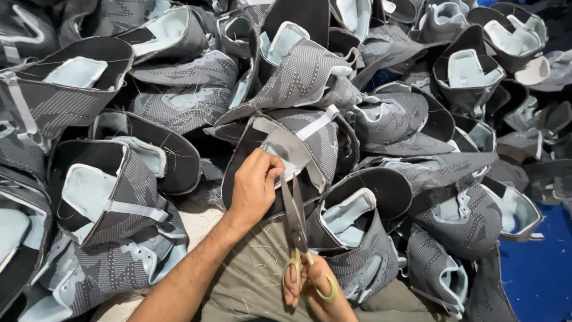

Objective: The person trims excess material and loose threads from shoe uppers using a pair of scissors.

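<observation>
My left hand [255,186] pinches the edge of a grey patterned shoe upper [310,140] with pale blue lining, holding it up in the middle of the view. My right hand [310,286] grips the yellow-green handles of a pair of scissors [294,214]. The dark blades point up toward the held edge, just right of my left fingers. Loose thread bits lie on my lap [250,280] below.
Several grey and black shoe uppers with pale blue lining are heaped all around, such as one at left [101,191] and one at lower right [351,238]. A blue surface [539,268] shows at the right edge.
</observation>
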